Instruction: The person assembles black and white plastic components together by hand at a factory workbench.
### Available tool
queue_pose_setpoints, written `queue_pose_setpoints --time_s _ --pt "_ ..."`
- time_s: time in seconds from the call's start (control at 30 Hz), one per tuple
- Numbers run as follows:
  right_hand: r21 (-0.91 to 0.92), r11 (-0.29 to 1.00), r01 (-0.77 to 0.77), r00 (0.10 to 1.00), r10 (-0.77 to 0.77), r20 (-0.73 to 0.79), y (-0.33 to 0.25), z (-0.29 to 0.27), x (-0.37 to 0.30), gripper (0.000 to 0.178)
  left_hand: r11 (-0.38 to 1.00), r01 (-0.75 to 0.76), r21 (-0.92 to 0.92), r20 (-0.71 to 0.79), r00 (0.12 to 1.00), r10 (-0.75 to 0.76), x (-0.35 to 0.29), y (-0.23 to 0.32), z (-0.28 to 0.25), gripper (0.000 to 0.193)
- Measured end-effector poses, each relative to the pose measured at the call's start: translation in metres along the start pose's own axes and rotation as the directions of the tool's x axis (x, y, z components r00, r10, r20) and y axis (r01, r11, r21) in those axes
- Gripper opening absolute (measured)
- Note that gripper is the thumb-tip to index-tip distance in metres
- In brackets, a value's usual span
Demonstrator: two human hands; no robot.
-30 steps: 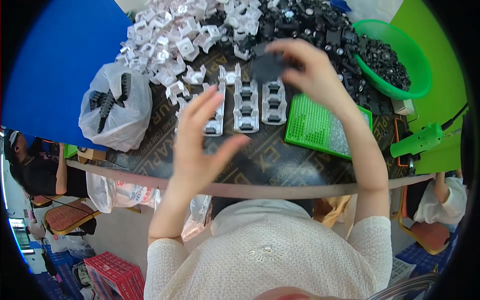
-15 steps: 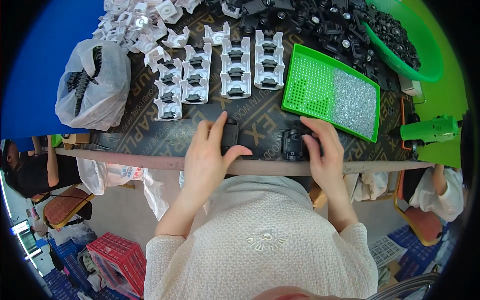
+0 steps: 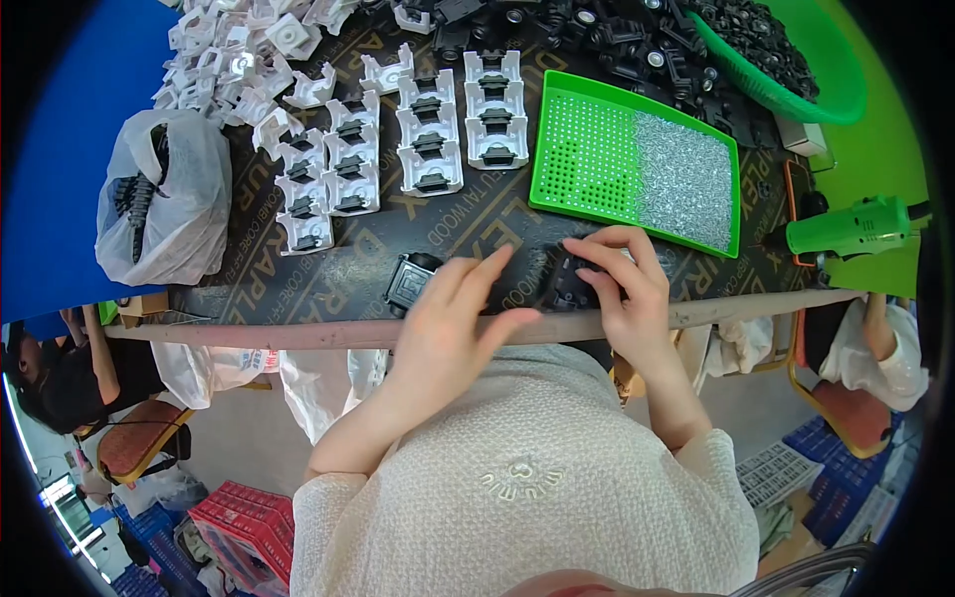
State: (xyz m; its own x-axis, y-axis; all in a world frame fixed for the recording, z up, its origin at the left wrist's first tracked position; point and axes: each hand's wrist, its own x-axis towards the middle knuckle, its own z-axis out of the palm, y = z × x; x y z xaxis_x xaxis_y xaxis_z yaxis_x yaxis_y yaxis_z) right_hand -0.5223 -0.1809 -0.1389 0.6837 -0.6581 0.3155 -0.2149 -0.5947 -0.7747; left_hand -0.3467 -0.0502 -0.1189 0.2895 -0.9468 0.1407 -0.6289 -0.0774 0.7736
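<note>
The right hand [image 3: 625, 289] curls around a black part [image 3: 567, 287] at the near edge of the table [image 3: 348, 269], fingers bent over its top and gripping it. The left hand [image 3: 453, 318] lies spread and flat beside a second black part [image 3: 410, 281], fingertips pointing toward the right hand, palm over the table's wooden rim; it holds nothing, and whether it touches that part I cannot tell.

Just beyond the right hand lies a green tray [image 3: 597, 149], half covered with small silvery screws [image 3: 684, 179]. Left of the tray stand rows of white housings [image 3: 398, 149] with black inserts, and behind them a loose white pile [image 3: 239, 60] and a black pile [image 3: 597, 40]. A green basket [image 3: 836, 90] sits far right, a green screwdriver [image 3: 846, 227] at the right edge, a plastic bag [image 3: 159, 199] at the left. A bare strip of table runs between the rows and the hands.
</note>
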Motion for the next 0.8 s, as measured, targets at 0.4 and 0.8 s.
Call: queue_pose_setpoints --time_s 0.4,0.8 --pt "-0.156 0.982 0.105 0.991 -0.117 -0.067 0.009 -0.004 -0.03 0.02 0.938 -0.316 0.145 0.067 0.948 0.31 0.016 -0.007 0.029 0.051" --pt "-0.265 0.959 0.104 0.99 -0.074 0.119 -0.002 -0.012 -0.007 0.036 0.985 -0.158 -0.065 0.063 0.985 0.162 0.017 -0.009 0.033 0.072"
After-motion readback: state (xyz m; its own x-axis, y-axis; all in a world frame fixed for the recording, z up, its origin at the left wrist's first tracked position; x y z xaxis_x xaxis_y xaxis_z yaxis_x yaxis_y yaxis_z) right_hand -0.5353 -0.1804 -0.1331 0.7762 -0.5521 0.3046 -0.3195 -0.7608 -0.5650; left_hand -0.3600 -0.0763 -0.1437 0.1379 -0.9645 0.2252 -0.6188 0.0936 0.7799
